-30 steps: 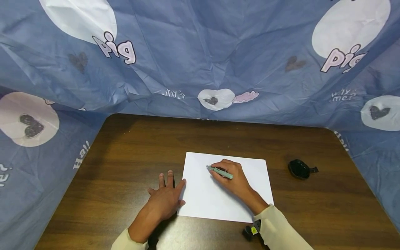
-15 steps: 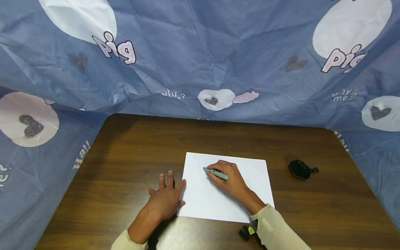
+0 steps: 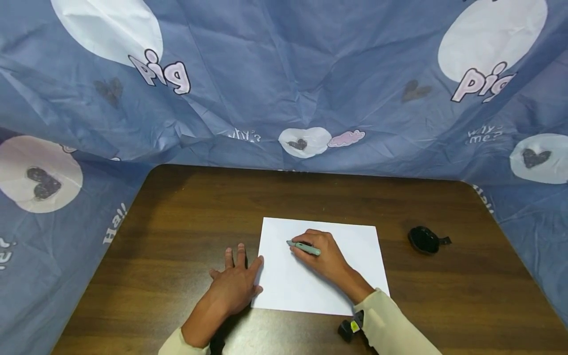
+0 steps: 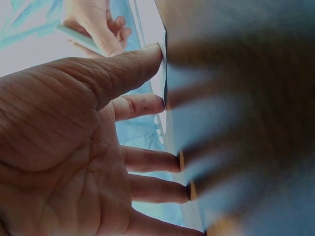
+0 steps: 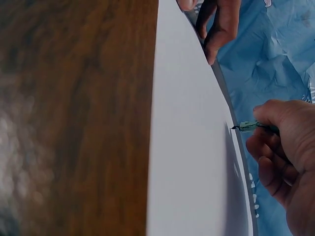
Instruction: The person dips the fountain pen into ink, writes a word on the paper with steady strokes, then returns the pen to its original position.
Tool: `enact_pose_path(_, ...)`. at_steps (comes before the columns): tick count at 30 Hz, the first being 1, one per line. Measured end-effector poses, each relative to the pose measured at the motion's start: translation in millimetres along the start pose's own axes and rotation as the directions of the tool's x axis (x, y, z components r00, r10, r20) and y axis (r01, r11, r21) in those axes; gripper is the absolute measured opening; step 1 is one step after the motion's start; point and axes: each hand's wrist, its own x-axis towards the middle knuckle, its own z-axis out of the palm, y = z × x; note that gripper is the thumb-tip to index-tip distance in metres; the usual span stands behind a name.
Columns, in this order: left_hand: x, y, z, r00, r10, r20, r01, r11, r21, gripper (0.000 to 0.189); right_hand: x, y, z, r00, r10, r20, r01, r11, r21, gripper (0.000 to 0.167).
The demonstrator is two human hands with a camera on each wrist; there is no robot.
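Observation:
A white sheet of paper (image 3: 284, 291) lies on the wooden table. My right hand (image 3: 327, 254) pinches a light green pen (image 3: 307, 248) between thumb and fingers, over the upper middle of the sheet. In the right wrist view the pen's dark tip (image 5: 234, 128) is right at the paper surface. No marks show on the visible part of the sheet. My left hand (image 3: 235, 283) rests with fingers spread at the paper's left edge. Its thumb (image 4: 142, 56) and index finger (image 4: 142, 104) overlap that edge, while the other fingertips press on the bare wood.
To the right of the paper stands a small black pan-shaped dish (image 3: 424, 240) with a short handle. A black wrist strap device (image 3: 347, 330) hangs by the right sleeve. Blue printed cloth (image 3: 266, 74) surrounds the table (image 3: 186, 212) at the back and sides.
My right hand has slid a little left and slightly toward me, carrying the pen with it. The left hand and the paper keep their places.

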Motion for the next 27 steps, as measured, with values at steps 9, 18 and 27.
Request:
enact_pose_path(9, -0.3, -1.4, 2.6, 1.000, 0.005, 0.000, -0.005, 1.000, -0.009, 0.061, 0.1, 0.1, -0.1, 1.000, 0.017, 0.005, -0.017, 1.000, 0.023, 0.013)
enact_pose_path(18, 1.3, -1.3, 2.6, 1.000, -0.012, 0.016, 0.012, 1.000, -0.007, 0.062, -0.2, 1.3, -0.7, 0.998, 0.052, 0.023, -0.053, 0.998, 0.031, 0.012)
enact_pose_path(27, 1.2, 0.7, 0.9, 1.000, -0.011, 0.007, 0.011, 1.000, 0.005, 0.061, -0.4, 2.7, -0.8, 0.996, 0.085, 0.021, -0.086, 0.994, 0.074, 0.013)
